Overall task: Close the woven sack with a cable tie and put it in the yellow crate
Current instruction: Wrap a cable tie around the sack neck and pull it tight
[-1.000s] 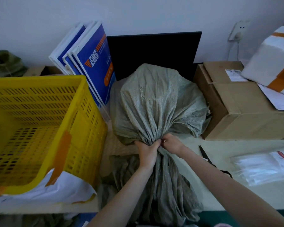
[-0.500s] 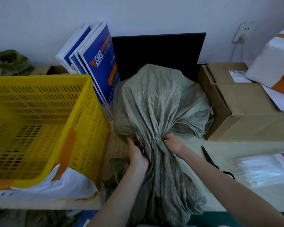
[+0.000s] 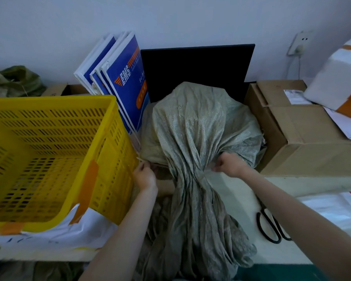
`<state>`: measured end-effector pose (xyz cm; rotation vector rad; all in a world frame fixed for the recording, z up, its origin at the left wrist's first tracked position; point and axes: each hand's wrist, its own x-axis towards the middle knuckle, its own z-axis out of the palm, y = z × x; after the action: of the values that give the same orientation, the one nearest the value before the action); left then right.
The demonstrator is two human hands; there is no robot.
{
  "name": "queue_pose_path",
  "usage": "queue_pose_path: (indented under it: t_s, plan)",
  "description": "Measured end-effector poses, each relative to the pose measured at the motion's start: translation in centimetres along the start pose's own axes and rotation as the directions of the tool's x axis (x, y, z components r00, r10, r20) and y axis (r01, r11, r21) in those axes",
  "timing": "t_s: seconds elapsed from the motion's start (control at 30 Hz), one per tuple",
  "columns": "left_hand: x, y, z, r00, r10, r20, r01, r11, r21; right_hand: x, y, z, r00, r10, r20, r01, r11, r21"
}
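While the yellow crate (image 3: 49, 159) sat empty at the desk's left edge on white paper, left hand (image 3: 145, 176) was off the sack, pinching a thin pale strip, likely the cable tie (image 3: 143, 160). Woven sack (image 3: 199, 142) stood mid-desk before a black panel (image 3: 197, 67); right hand (image 3: 229, 165) clamped its gathered neck. Scissors (image 3: 268, 226) and cardboard box (image 3: 304, 138) lay right, white wall behind

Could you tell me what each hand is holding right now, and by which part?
The right hand grips the woven sack at its gathered neck. The left hand pinches something thin beside it; what cannot be told.
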<state>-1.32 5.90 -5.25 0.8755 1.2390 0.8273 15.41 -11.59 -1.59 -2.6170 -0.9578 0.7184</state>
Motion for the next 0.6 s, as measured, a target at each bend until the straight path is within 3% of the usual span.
queue_pose_path:
  t_s: [0.13, 0.17, 0.23, 0.3, 0.37, 0.5, 0.6]
  plan:
    - [0.4, 2.3, 0.2, 0.975, 0.211, 0.075, -0.218, 0.97, 0.11, -0.3, 0.0, -2.6, 0.997, 0.043, -0.069, -0.051, 0.991, -0.12]
    - [0.3, 2.9, 0.3, 0.958, 0.269, 0.096, -0.28, 0.951, 0.134, -0.3, 0.0, -3.2, 0.996, 0.036, -0.076, -0.043, 0.995, -0.086]
    - [-0.2, 4.1, 0.8, 0.898, 0.415, 0.142, -0.436, 0.882, 0.18, -0.6, -0.2, -4.2, 0.999, 0.028, -0.044, -0.02, 0.985, 0.169]
    - [-0.6, 5.1, 1.3, 0.81, 0.543, 0.219, -0.583, 0.785, 0.21, -0.9, -0.5, -4.9, 1.0, 0.027, -0.003, -0.021, 0.853, 0.521]
    - [-1.0, 5.7, 1.9, 0.769, 0.562, 0.304, -0.624, 0.763, 0.169, -1.1, -0.6, -5.4, 1.0, 0.028, 0.01, -0.027, 0.667, 0.744]
    - [-1.5, 7.0, 3.3, 0.737, 0.479, 0.477, -0.577, 0.813, 0.077, -1.2, -0.8, -5.7, 1.0, -0.017, -0.014, 0.019, 0.377, 0.926]
    - [-1.7, 8.0, 4.4, 0.679, 0.464, 0.569, -0.597, 0.8, 0.059, -1.2, -0.9, -5.5, 0.994, -0.095, -0.058, 0.083, 0.282, 0.956]
